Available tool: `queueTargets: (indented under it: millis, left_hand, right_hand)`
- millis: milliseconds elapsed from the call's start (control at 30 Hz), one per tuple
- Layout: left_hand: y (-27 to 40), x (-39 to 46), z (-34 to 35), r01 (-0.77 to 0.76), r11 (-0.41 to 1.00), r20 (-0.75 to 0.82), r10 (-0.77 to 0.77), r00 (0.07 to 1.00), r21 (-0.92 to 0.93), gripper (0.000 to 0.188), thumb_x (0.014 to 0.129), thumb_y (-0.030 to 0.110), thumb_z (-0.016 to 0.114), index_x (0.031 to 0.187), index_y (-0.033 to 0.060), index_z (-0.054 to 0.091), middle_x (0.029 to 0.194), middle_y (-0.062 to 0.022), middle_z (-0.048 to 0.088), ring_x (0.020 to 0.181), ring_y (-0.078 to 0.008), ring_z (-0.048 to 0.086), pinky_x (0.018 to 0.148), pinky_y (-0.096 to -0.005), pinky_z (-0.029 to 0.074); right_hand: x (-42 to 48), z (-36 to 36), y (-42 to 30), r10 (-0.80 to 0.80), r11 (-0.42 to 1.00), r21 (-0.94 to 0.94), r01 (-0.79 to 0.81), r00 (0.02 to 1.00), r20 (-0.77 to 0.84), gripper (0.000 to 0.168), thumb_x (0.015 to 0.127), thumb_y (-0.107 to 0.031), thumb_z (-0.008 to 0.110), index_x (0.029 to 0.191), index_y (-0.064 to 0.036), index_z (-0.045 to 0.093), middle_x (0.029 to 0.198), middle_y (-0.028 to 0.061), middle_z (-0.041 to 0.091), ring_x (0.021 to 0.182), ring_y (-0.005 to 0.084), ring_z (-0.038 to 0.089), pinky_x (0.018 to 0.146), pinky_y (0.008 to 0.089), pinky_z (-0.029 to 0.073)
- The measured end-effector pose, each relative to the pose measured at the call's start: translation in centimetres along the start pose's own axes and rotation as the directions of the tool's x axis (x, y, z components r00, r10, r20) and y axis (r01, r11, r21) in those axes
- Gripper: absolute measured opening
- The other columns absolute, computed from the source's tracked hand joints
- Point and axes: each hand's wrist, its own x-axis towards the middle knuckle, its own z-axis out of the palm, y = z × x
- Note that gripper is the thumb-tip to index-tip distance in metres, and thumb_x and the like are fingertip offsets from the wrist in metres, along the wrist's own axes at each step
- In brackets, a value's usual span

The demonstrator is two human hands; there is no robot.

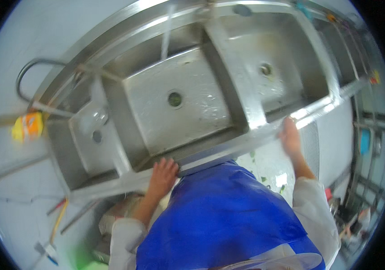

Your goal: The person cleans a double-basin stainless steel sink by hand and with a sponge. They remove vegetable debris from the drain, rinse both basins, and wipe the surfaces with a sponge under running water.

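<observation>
A stainless steel sink unit runs across the view in front of me. My left hand (163, 176) rests on its front rim (212, 152), fingers somewhat spread, with nothing visible in it. Farther right, my blurred right hand (290, 137) touches the same rim; how its fingers are bent is unclear. The middle basin (182, 125) is wet, with green bits at its drain (174, 99). Beside it, the right basin (246, 64) has a few green scraps near its drain (265, 69). A smaller left basin (89, 148) adjoins the middle one.
A blue apron (226, 216) touches the sink front. Green scraps (282, 189) litter the wet floor at right. A yellow-orange container (27, 127) stands left of the sink, near a curved dark pipe (18, 79). A yellow-handled tool (58, 221) lies lower left. Metal shelving (369, 184) stands far right.
</observation>
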Motion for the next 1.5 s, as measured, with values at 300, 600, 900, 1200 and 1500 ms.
queueTargets:
  millis: [300, 600, 900, 1200, 1500]
  left_hand:
    - [1.3, -10.1, 3.7, 0.455, 0.887, 0.085, -0.460, 0.884, 0.077, 0.060, 0.080, 0.021, 0.065, 0.131, -0.0022, 0.043, 0.144, -0.0225, 0.036, 0.131, -0.0417, 0.035, 0.104, -0.0504, 0.032]
    - [-2.9, -30.1, 6.7, 0.677, 0.616, 0.524, -0.762, 0.381, 0.403, 0.034, 0.092, 0.024, 0.047, 0.105, -0.0009, 0.066, 0.105, -0.0228, 0.065, 0.102, -0.0383, 0.061, 0.090, -0.0462, 0.045]
    - [-9.0, 15.5, -11.4, 0.531, 0.291, 0.178, -0.726, 0.664, -0.795, 0.051, 0.098, 0.039, 0.045, 0.132, 0.0015, 0.050, 0.133, -0.0177, 0.053, 0.127, -0.0287, 0.046, 0.105, -0.0374, 0.035]
    - [-12.4, 38.3, -15.8, -0.139, -0.543, 0.237, -0.564, 0.791, -0.828, 0.065, 0.098, 0.054, 0.036, 0.138, 0.0023, 0.039, 0.130, -0.0142, 0.053, 0.104, -0.0271, 0.058, 0.090, -0.0394, 0.047]
    - [-13.2, 22.4, -9.0, 0.467, 0.884, -0.347, -0.437, 0.830, 0.002, 0.039, 0.082, 0.027, 0.067, 0.118, 0.0146, 0.062, 0.127, -0.0094, 0.056, 0.119, -0.0390, 0.049, 0.102, -0.0593, 0.030]
  right_hand:
    - [4.0, -3.3, 9.3, 0.645, 0.692, -0.297, -0.658, 0.748, -0.154, 0.065, 0.094, -0.056, 0.040, 0.135, -0.005, 0.047, 0.139, 0.0197, 0.045, 0.132, 0.0372, 0.038, 0.106, 0.0577, 0.028]
    - [3.9, -4.0, 1.8, 0.944, 0.294, 0.066, -0.954, 0.279, -0.177, 0.056, 0.088, -0.038, 0.060, 0.133, -0.006, 0.047, 0.129, 0.0252, 0.051, 0.123, 0.0416, 0.044, 0.102, 0.0497, 0.036]
    - [26.2, -5.2, -21.9, 0.040, 0.499, 0.861, 0.099, 0.990, -0.137, 0.040, 0.093, -0.023, 0.054, 0.127, -0.002, 0.056, 0.123, 0.0102, 0.061, 0.118, 0.0193, 0.052, 0.100, 0.0312, 0.038]
    - [37.3, -4.2, -42.5, -0.184, -0.290, 0.948, -0.133, 0.980, 0.081, 0.036, 0.097, -0.030, 0.047, 0.116, 0.000, 0.054, 0.106, 0.0090, 0.064, 0.097, 0.0224, 0.060, 0.085, 0.0330, 0.047]
    - [37.6, 5.3, -38.1, 0.013, 0.696, 0.711, -0.101, 0.992, 0.129, 0.028, 0.093, -0.029, 0.047, 0.091, -0.005, 0.063, 0.079, 0.0166, 0.065, 0.078, 0.0317, 0.064, 0.067, 0.0425, 0.049]
